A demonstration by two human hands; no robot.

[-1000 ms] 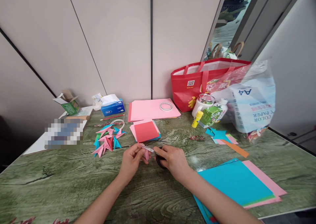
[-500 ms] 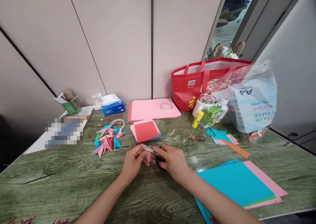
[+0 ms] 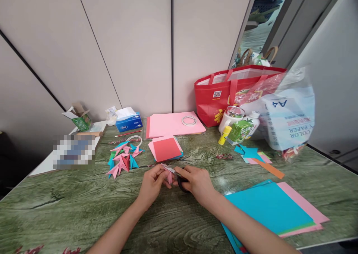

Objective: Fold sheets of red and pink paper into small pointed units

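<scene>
Between the fingers of my left hand (image 3: 151, 183) is a folded piece of pink paper (image 3: 169, 177). My right hand (image 3: 197, 181) is closed around the black handles of a pair of scissors (image 3: 182, 184). The blades point left and lie against the pink paper; whether they are fully closed I cannot tell. Beyond my left hand lies a heap of folded paper pieces (image 3: 122, 162) in pink, blue, red and green. Ahead of both hands is a stack of small square papers (image 3: 167, 149), red on top.
Pink sheets (image 3: 170, 125) bear a tape roll (image 3: 189, 121). At back right stand a red bag (image 3: 208, 104), glue stick (image 3: 225, 135), green box (image 3: 239, 132) and plastic paper bag (image 3: 291, 123). Blue sheets (image 3: 268, 207) lie under my right forearm; a tissue box (image 3: 129, 122) is back left.
Both hands stay almost in place, still holding the pink paper and the scissors. The scissors seem slightly shifted. The whole view has moved a little.
</scene>
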